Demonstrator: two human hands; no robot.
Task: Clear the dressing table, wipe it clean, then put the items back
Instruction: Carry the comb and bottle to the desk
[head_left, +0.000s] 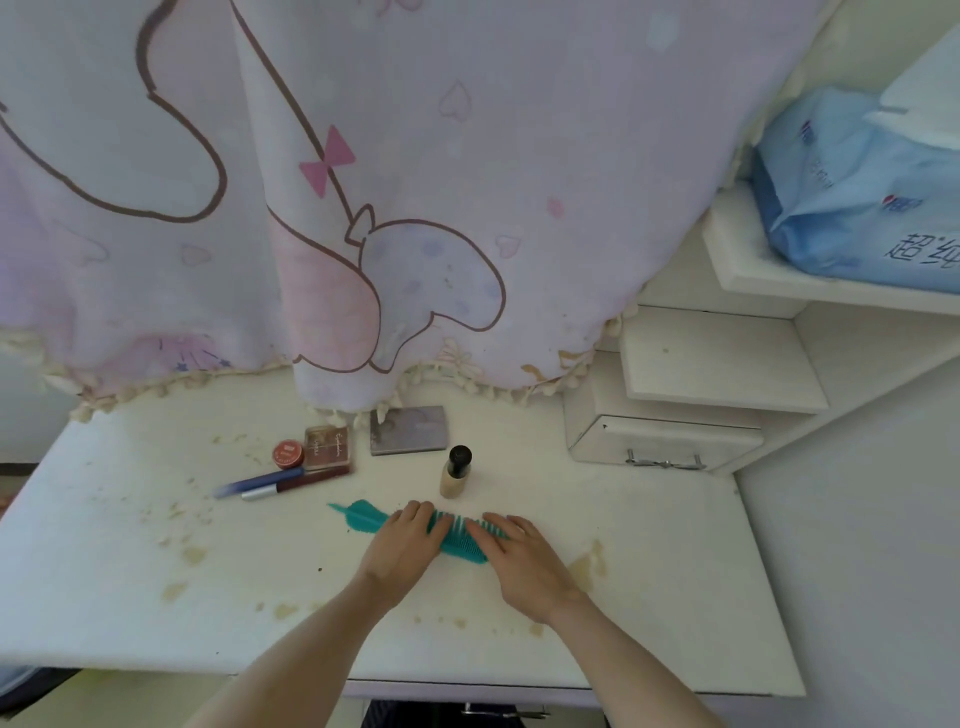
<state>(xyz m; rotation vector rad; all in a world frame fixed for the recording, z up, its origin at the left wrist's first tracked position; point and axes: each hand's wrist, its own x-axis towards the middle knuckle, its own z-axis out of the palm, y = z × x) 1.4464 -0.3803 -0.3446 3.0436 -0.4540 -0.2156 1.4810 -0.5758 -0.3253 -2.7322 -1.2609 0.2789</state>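
A teal comb (363, 514) lies flat near the middle of the white dressing table (649, 597). My left hand (402, 553) rests on its middle and my right hand (519, 564) covers its right end, fingers laid over the teeth. Just behind the comb stands a foundation bottle (456, 472) with a black cap. Further back lie a grey eyeshadow palette (409, 430), a brown palette (328, 448), a small round red pot (288, 453), a blue pen-like stick (260, 481) and a dark red lip stick (298, 486). Yellowish stains and crumbs dot the tabletop.
A pink and lilac cartoon cloth (389, 182) hangs over the back of the table. At the right stand a small white drawer unit (660, 441) and stepped shelves (727, 364), with a blue plastic pack (857, 197) on the top shelf.
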